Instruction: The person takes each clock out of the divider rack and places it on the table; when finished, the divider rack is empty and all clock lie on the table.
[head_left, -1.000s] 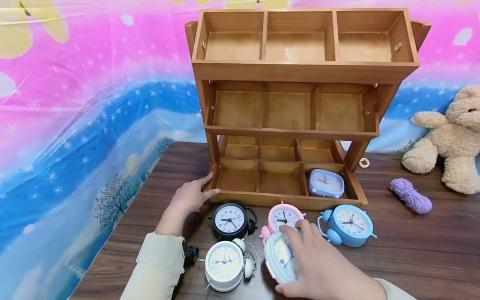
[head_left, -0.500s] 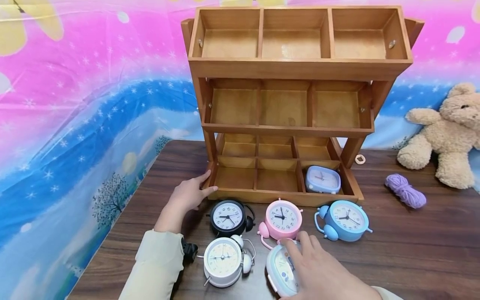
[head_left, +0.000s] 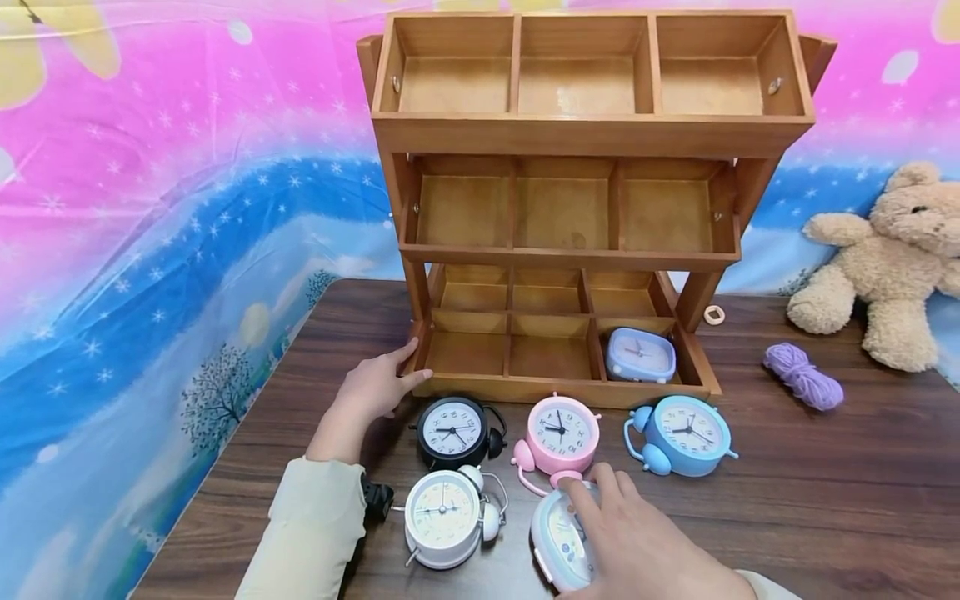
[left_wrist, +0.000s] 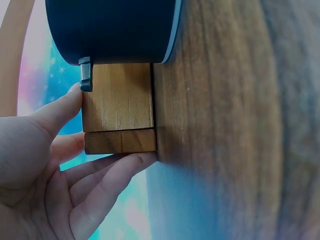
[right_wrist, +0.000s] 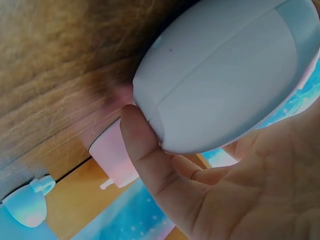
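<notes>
My left hand (head_left: 371,388) holds the lower left corner of a brown wooden shelf rack (head_left: 558,388), thumb at the front and fingers along the side. In the left wrist view, the black alarm clock (left_wrist: 112,30) hangs close over that corner. My right hand (head_left: 637,533) grips a white and pale-blue rounded alarm clock (head_left: 562,542) on the table; its face is partly hidden by the fingers. Just beyond it lies a pink twin-bell alarm clock (head_left: 562,437). A white twin-bell clock (head_left: 444,518) is to its left, and a light-blue twin-bell clock (head_left: 686,435) to the upper right.
A periwinkle rounded clock (head_left: 640,356) sits in the rack's bottom right front compartment. Purple yarn (head_left: 804,377), a small wooden ring (head_left: 714,315) and a teddy bear (head_left: 877,258) are on the right of the dark wood table (head_left: 810,483).
My right hand has drawn the white and pale-blue clock down toward me, away from the pink clock, uncovering the pink clock's face. My left hand stays on the rack. The head view has shifted slightly.
</notes>
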